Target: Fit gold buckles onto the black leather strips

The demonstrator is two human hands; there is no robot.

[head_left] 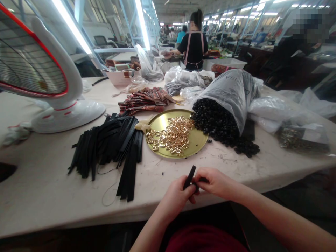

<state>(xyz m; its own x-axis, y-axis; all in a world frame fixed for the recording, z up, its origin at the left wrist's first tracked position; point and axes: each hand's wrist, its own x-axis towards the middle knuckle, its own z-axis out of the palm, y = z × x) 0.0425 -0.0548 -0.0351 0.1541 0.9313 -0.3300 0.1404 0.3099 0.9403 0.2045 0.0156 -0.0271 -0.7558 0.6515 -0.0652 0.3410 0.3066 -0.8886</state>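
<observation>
Near the table's front edge, my left hand (181, 194) is closed on a black strap (190, 176), whose end sticks up past the thumb. Close against it, my right hand (214, 180) pinches something small and dark, mostly covered by the fingers; I cannot tell if it is part of the strap. Beyond my hands lies a round gold tray (181, 153) holding a heap of gold metal buckles (178, 134). To the left is a pile of black straps (107, 143). On the right, small black pieces (217, 119) spill from a clear plastic bag (228, 91).
A white fan (68, 112) with a red-rimmed guard stands at the left. Reddish-brown strips (147, 99) and plastic bags (181, 78) lie behind the tray. More bagged metal parts (294, 136) sit far right. A person (195, 45) in an apron stands beyond the table.
</observation>
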